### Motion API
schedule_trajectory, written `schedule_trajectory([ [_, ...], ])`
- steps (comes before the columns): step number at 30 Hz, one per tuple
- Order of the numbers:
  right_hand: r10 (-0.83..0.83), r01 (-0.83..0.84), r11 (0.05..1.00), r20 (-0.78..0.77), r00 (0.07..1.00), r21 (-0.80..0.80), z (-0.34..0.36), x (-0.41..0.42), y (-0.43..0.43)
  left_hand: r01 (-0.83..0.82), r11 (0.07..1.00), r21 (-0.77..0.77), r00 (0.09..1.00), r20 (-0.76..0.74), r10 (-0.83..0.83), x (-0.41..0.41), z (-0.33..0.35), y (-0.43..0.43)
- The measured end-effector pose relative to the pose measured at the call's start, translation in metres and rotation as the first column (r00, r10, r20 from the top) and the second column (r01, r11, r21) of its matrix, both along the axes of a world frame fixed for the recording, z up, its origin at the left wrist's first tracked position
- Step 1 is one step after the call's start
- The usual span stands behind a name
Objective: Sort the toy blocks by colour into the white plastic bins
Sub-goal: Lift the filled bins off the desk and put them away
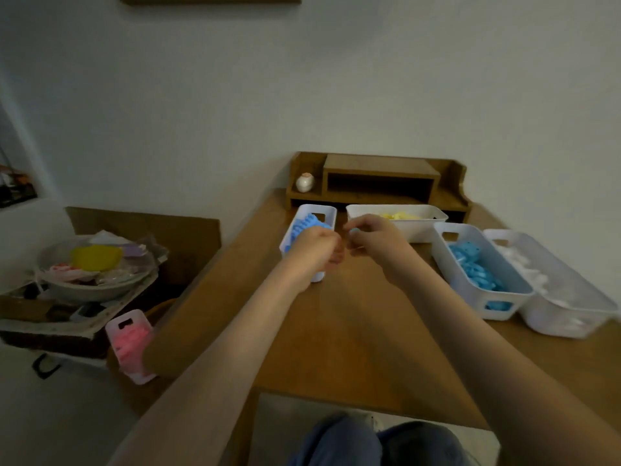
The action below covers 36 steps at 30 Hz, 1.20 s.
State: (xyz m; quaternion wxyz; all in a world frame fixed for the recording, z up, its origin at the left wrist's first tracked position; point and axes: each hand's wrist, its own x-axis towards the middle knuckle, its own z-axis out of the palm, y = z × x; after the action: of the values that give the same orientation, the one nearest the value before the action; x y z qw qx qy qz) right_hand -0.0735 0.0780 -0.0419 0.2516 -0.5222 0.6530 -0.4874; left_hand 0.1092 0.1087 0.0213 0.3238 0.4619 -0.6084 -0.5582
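Both hands meet above the wooden table (336, 331), near its far left. My right hand (373, 238) pinches a small light-blue block (354, 234) between thumb and fingers. My left hand (314, 248) is curled in front of a white bin of blue blocks (327, 213); whether it holds anything is hidden. Other white bins hold yellow blocks (433, 216), light-blue blocks (447, 264) and white blocks (591, 307). A bin of pink blocks (129, 344) stands off the table's left edge.
A wooden shelf unit (379, 178) with a small jar (304, 182) stands at the table's back against the wall. At the left, a cluttered box holds a bowl (94, 284) with a yellow thing. My knees are below the table's near edge.
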Motion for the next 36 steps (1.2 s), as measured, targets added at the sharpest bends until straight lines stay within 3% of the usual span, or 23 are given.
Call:
schedule_trajectory([
  [3,-0.234,0.247,0.969,-0.244,0.941,0.023,0.053,0.012,0.074,0.078,0.909,-0.409,0.971,0.238,0.024,-0.034,-0.008,0.007],
  [6,-0.378,0.414,0.91,-0.41,0.83,-0.002,0.059,-0.019,0.099,0.193,0.663,-0.723,0.89,0.414,0.193,-0.054,-0.013,0.015],
  [8,-0.432,0.495,0.869,-0.48,0.764,0.006,0.052,-0.039,0.105,0.293,0.476,-0.829,0.798,0.487,0.356,-0.06,-0.02,0.01],
  [9,-0.439,0.521,0.854,-0.51,0.74,0.021,0.049,-0.044,0.108,0.324,0.453,-0.83,0.757,0.515,0.403,-0.06,-0.023,0.006],
  [14,-0.379,0.64,0.753,-0.696,0.61,0.151,0.033,-0.05,0.106,0.333,0.596,-0.731,0.569,0.66,0.491,-0.053,-0.032,-0.003],
  [18,-0.383,0.538,0.843,-0.703,0.599,-0.001,0.036,-0.023,0.095,0.316,0.627,-0.712,0.517,0.683,0.516,-0.041,-0.034,-0.005],
  [20,-0.309,0.39,0.92,-0.682,0.662,-0.038,0.038,0.001,0.089,0.321,0.629,-0.708,0.475,0.695,0.54,-0.032,-0.037,-0.01],
  [22,-0.181,0.228,0.974,-0.589,0.787,0.006,0.038,0.029,0.08,0.319,0.645,-0.694,0.419,0.714,0.56,-0.02,-0.038,-0.015],
  [24,-0.034,0.08,0.995,-0.524,0.851,0.066,0.036,0.056,0.069,0.337,0.656,-0.675,0.391,0.735,0.555,-0.008,-0.041,-0.017],
  [28,0.157,-0.066,0.982,-0.56,0.814,0.179,0.034,0.099,0.055,0.476,0.568,-0.672,0.429,0.741,0.517,0.014,-0.047,-0.019],
  [31,0.155,-0.02,0.977,-0.638,0.754,0.213,0.037,0.123,0.053,0.49,0.548,-0.678,0.435,0.735,0.519,0.034,-0.046,-0.021],
  [32,0.157,-0.037,0.982,-0.681,0.715,0.187,0.038,0.134,0.052,0.482,0.549,-0.683,0.434,0.73,0.528,0.045,-0.049,-0.021],
  [36,0.206,-0.097,0.978,-0.755,0.622,0.186,0.045,0.177,0.036,0.269,0.57,-0.777,0.564,0.606,0.56,0.082,-0.056,-0.016],
])
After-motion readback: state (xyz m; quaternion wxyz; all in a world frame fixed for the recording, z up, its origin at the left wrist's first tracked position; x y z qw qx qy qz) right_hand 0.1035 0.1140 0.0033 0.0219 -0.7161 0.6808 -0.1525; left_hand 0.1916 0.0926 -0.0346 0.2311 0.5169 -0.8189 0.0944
